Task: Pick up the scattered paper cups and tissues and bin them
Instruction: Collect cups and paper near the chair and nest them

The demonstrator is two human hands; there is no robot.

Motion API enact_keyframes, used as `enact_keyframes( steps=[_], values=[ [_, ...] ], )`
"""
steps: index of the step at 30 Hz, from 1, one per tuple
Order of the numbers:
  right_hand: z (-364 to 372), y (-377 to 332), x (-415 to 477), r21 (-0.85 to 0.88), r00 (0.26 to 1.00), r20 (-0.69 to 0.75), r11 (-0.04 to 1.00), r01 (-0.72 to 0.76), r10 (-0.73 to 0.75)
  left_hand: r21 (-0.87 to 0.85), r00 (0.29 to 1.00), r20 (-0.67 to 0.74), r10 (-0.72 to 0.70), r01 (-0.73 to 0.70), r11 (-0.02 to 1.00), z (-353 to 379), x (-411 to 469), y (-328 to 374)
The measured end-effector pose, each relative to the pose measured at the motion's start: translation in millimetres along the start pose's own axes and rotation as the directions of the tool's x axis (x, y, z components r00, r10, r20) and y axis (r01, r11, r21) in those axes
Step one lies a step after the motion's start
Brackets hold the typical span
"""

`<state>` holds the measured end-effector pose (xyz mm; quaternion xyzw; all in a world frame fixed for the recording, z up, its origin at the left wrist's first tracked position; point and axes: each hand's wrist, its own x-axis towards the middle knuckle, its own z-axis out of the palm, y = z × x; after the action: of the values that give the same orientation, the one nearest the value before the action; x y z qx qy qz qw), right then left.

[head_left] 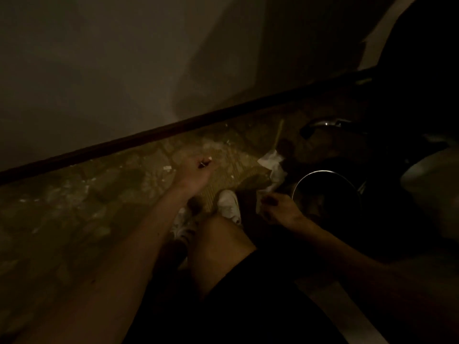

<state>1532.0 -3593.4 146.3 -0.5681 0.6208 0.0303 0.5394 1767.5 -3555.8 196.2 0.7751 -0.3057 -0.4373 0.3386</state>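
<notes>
Knee (pixel 218 244) foremost; right grip (pixel 279 209) holds tissue (pixel 273 165) stretching upward beside bin (pixel 323 173).

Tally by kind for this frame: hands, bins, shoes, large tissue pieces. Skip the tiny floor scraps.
Hands: 2 (left hand, right hand)
Bin: 1
White shoes: 2
Large tissue: 1, held by the right hand
Total: 6

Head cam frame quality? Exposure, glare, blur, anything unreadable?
Head view: heavily underexposed and grainy, with the right side and lower frame crushed to black. The only highlights are a glint on the bin rim and the tissue gripped by the right hand. Left hand fingertips are soft, so its grip is unreadable. The skirting runs tilted, and debris on the floor is smeared.
</notes>
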Motion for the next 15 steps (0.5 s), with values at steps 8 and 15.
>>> enact_keyframes(
  steps=[8, 15],
  values=[
    [66, 58, 146, 0.016, 0.927, 0.019, 0.927, -0.374, 0.374, 0.22, 0.881, 0.452, -0.138, 0.04, 0.975, 96, 140, -105],
    [83, 58, 215, 0.094, 0.884, 0.004, 0.879, -0.467, 0.468, 0.42, 0.76, 0.619, -0.196, -0.11, 0.901, 156, 218, -117]
  ],
)
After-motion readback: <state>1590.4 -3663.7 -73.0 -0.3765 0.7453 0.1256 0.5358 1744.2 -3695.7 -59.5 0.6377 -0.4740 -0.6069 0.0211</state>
